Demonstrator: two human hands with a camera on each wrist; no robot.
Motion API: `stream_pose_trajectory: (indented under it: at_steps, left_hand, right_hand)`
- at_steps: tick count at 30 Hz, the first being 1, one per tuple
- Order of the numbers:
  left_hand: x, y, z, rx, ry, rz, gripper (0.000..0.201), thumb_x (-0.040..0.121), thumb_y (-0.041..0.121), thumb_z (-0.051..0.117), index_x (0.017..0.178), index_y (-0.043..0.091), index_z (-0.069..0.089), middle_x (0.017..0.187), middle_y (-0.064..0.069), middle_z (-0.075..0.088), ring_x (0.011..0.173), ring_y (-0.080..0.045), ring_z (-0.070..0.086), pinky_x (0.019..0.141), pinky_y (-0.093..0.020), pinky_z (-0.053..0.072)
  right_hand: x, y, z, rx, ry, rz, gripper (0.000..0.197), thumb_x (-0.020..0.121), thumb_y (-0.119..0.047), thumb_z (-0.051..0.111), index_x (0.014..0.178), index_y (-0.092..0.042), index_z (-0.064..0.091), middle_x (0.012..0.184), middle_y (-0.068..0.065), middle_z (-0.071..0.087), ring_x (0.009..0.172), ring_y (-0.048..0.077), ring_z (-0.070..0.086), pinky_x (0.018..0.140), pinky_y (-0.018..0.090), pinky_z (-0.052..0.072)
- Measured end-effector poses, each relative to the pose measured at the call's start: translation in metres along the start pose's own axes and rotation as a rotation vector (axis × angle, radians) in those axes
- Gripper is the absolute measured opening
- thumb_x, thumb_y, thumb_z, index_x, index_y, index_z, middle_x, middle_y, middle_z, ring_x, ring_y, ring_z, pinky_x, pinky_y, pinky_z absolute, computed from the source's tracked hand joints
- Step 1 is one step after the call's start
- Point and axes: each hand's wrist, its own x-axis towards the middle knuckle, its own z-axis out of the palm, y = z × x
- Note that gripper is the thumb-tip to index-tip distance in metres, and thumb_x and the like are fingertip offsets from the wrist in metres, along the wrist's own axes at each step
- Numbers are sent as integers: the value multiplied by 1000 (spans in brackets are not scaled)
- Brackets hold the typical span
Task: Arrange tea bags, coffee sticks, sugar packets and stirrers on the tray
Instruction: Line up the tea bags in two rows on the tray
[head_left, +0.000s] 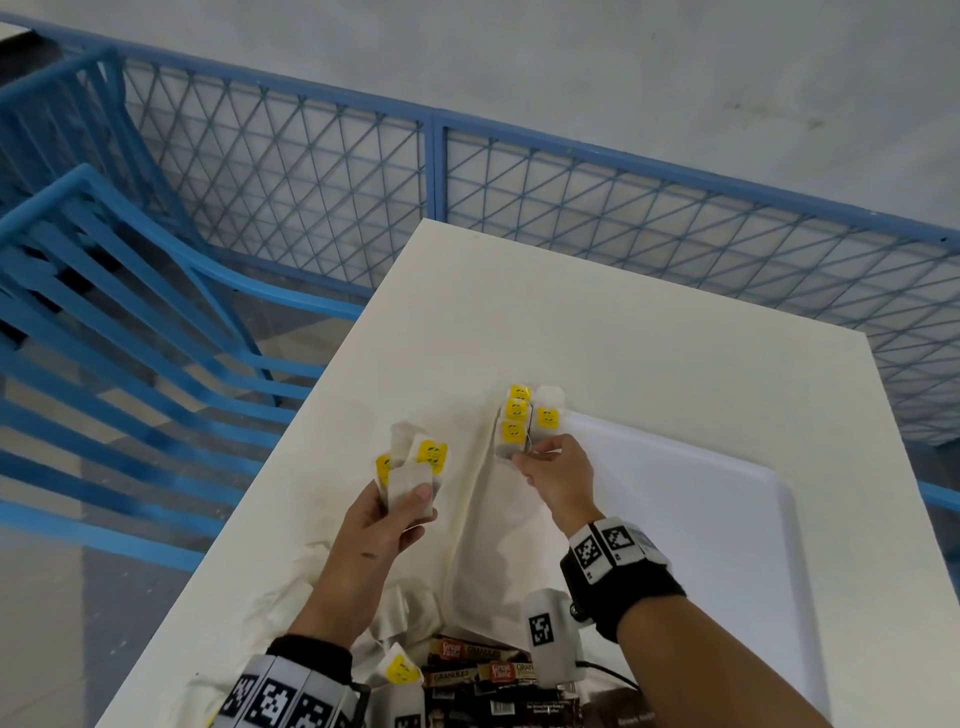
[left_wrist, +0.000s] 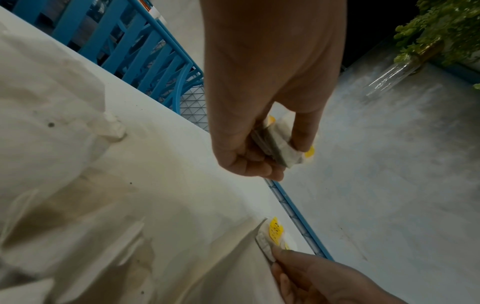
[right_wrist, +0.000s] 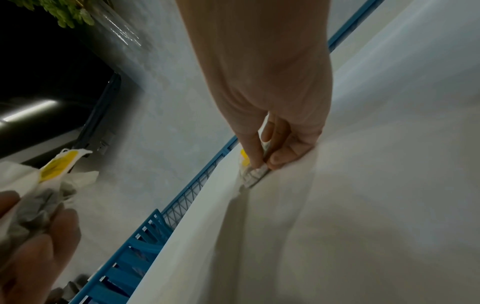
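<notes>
Near the tray (head_left: 769, 499), both hands grip yellow-tagged tea bags (head_left: 519, 415); sticks (head_left: 483, 670) read "GRANULES".

Perhaps a café terrace: blue mesh railing (head_left: 467, 171), slatted chairs (head_left: 119, 312), concrete floor.

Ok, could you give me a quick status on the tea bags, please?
Left hand holds spare tea bags. Right hand pinches row at tray corner. Nothing blocking.

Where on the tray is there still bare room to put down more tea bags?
The tray is bare right of the right hand. Its far left corner is crowded with tea bags; coffee sticks crowd the table's near edge.
</notes>
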Motion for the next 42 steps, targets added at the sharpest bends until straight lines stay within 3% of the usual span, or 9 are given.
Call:
stream_pose_trajectory:
  at_steps: [5, 10, 15, 19, 23, 25, 30, 36, 42]
  left_hand:
    - [2, -4, 4, -7, -3, -7, 34, 81, 24, 69, 111, 10, 63, 95, 5, 71, 91, -14, 62, 76, -23, 45]
    - [-1, -3, 10, -1, -17, -28, 26, 88, 17, 59, 111, 6, 62, 94, 2, 70, 84, -12, 65, 73, -21, 48]
    - [-6, -3, 13, 15, -47, -36, 21, 86, 17, 61, 106, 8, 64, 95, -1, 71, 85, -14, 65, 75, -24, 48]
    - [-13, -2, 14, 48, -120, -38, 34, 73, 25, 68, 103, 9, 66, 91, -2, 71, 86, -16, 66, 77, -26, 51]
    - [-19, -1, 16, 61, -179, -30, 39, 71, 26, 65, 106, 8, 65, 97, -9, 72, 93, -20, 66, 76, -24, 52]
    - [-22, -1, 15, 60, -191, -19, 43, 68, 29, 69, 106, 9, 65, 99, -12, 71, 94, -22, 66, 76, -24, 53]
    - [-33, -3, 10, 106, -254, -50, 44, 67, 26, 68, 107, 9, 63, 96, -12, 70, 88, -20, 67, 74, -24, 54]
    - [-37, -11, -2, 42, -97, -86, 12, 87, 4, 60, 98, 1, 64, 85, -11, 68, 75, -18, 66, 64, -21, 56]
    - [-26, -8, -16, 9, 18, -95, 12, 91, 5, 53, 95, 0, 63, 86, -10, 64, 77, -21, 61, 70, -28, 51]
  right_hand:
    - [2, 3, 2, -19, -13, -7, 34, 68, -18, 81, 71, -22, 47, 76, -2, 60, 76, 21, 58, 80, 38, 52]
    - [-12, 1, -1, -15, -38, -28, 29, 74, -24, 77, 87, -15, 52, 74, -8, 55, 72, 11, 54, 71, 27, 45]
    - [-58, -13, -4, 144, -324, -124, 16, 85, -28, 66, 79, -16, 58, 73, -1, 61, 59, 10, 53, 53, 19, 39]
    - [-91, -21, -13, 334, -521, -180, 9, 90, -16, 58, 84, -13, 63, 75, -2, 62, 64, 11, 55, 55, 20, 42]
    - [-106, -20, -22, 461, -618, -204, 39, 81, -49, 62, 92, -12, 66, 78, -1, 65, 74, 12, 60, 66, 22, 49]
    - [-112, -15, -27, 489, -653, -223, 48, 73, -53, 66, 95, -11, 66, 79, -2, 68, 75, 11, 63, 71, 22, 50]
    - [-120, -1, -33, 384, -582, -229, 7, 86, -10, 63, 86, -3, 65, 79, 9, 66, 72, 12, 61, 69, 21, 49]
    - [-115, -1, -33, 475, -532, -99, 11, 97, -12, 45, 95, -5, 53, 88, 6, 67, 81, 18, 65, 70, 30, 55]
    - [-80, -3, -38, 529, -448, 19, 12, 98, -8, 41, 91, -9, 51, 90, 13, 64, 74, 21, 62, 61, 23, 54]
